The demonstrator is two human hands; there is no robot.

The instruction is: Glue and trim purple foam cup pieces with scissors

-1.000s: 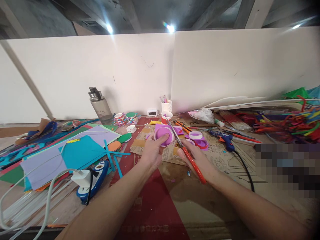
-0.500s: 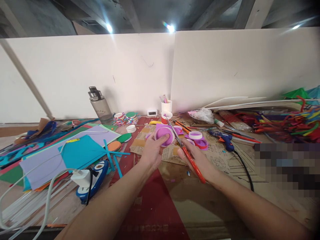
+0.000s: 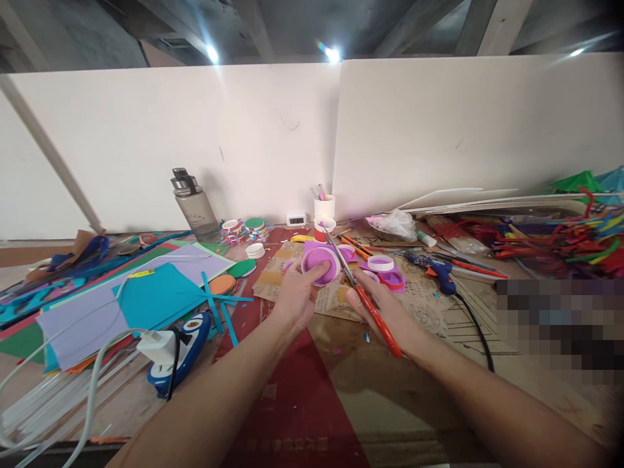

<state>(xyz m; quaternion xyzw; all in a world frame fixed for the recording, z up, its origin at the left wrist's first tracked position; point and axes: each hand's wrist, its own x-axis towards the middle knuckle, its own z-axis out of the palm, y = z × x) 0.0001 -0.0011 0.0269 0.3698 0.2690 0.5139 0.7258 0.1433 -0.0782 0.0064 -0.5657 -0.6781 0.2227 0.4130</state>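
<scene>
A cluttered worktable (image 3: 385, 409) carries overlapping coloured sheets (image 3: 82, 325) on its left, a grey bottle (image 3: 197, 213) and small white clock (image 3: 296, 219) along its back, and printed brown paper (image 3: 334, 304) near its middle

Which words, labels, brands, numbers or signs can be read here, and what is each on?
None can be read with certainty.
Bottle: lettering, too blurred.
White device: display, too small.
Brown sheet: print, too small.
Red sheet: characters near the bottom, too blurred.
Yellow tag: markings, too small.
</scene>
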